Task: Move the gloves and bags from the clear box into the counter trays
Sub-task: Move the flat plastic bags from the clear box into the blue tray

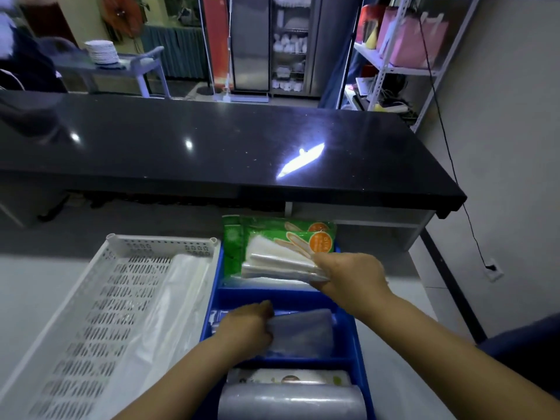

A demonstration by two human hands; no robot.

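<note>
While the right hand (pixel 351 277) pinches a white bag stack (pixel 278 263) over the blue tray's (pixel 348 325) far compartment, its fingers are hidden. Left hand (pixel 245 328) grips a clear pack (pixel 303 333) in the middle compartment; near roll (pixel 291 403) cut off.

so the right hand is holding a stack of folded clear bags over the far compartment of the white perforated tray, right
Not quite. In the head view the right hand holds the stack of folded clear bags over the far compartment of the blue divided tray, not the white perforated tray.
</note>
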